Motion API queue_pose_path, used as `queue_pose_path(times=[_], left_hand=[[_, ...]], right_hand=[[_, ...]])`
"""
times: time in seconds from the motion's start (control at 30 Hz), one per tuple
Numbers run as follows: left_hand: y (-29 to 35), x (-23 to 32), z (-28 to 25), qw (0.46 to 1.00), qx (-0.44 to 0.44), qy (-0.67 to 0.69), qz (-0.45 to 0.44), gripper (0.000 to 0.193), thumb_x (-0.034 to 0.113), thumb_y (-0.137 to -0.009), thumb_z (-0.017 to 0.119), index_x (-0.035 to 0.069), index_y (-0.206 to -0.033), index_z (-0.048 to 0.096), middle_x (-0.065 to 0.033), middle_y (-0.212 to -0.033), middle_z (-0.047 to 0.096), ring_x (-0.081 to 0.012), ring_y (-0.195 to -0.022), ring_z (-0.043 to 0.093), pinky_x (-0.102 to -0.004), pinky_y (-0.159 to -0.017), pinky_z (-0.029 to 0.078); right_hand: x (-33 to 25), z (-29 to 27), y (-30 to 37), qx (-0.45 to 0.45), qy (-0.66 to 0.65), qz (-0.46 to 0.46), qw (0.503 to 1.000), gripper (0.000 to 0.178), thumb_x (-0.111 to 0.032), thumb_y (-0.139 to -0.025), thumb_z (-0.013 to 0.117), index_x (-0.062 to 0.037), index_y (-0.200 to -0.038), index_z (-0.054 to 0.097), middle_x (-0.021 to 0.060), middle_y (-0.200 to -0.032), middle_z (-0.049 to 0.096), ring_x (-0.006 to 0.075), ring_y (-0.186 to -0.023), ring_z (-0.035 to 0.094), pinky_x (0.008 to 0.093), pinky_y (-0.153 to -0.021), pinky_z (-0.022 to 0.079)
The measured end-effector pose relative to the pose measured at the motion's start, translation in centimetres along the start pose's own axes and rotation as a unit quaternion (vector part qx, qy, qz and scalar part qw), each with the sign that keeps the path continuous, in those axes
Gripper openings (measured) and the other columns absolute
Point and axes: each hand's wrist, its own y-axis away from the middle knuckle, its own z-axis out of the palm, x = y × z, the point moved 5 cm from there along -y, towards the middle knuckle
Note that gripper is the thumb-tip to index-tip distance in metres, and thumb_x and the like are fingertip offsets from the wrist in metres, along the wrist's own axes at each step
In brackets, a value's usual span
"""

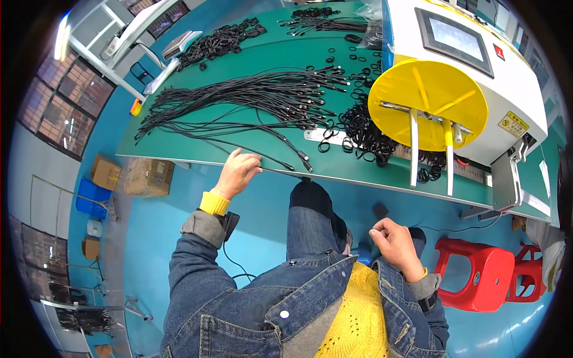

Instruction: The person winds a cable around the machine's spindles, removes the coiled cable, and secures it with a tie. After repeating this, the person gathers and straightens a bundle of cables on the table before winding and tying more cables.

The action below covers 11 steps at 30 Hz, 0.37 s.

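At the front edge of the green table (197, 150), my left hand (239, 172) pinches a thin black cable (283, 172), which runs right along the edge. Just beyond it, loose cable ends with metal plugs (306, 161) lie on the table. Behind those spreads a large bundle of black cables (239, 95), most plugs pointing right. My right hand (396, 246) is held over my lap, away from the table, its fingers curled closed. Whatever it may hold is hidden. A heap of small black loops (364, 132) lies right of the bundle.
A white machine (507, 89) with a screen (456, 39) and a yellow disc (427, 128) stands on the right, white and yellow arms jutting forward. A steel ruler (325, 136) lies near the loops. Red stools (477, 277) stand at right; cardboard boxes (148, 177) at left.
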Motion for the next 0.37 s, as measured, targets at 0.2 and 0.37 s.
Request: queue_pose_path(times=[0.2,0.37], left_hand=[[-4.1,12.8,-5.0,0.980,0.061,0.120,0.145,0.015,0.013,-0.071,0.070,0.008,-0.082,0.061,-0.0058,-0.070,0.057,-0.0238,-0.071,0.057,-0.0367,-0.073,0.045],[-6.7,20.0,-6.8,0.952,0.038,0.267,0.146,0.019,0.006,-0.071,0.069,0.007,-0.088,0.063,-0.0061,-0.074,0.062,-0.0255,-0.068,0.057,-0.0334,-0.070,0.046]], right_hand=[[-7.5,-3.1,2.6,0.312,0.147,-0.322,0.882,0.027,-0.012,-0.075,0.067,0.0031,-0.096,0.060,0.0141,-0.083,0.061,0.0266,-0.072,0.060,0.0313,-0.062,0.048],[-7.2,-5.0,4.3,0.330,0.235,-0.364,0.839,0.045,-0.012,-0.073,0.068,-0.0015,-0.114,0.054,0.0152,-0.100,0.060,0.0339,-0.080,0.058,0.0384,-0.070,0.050]])
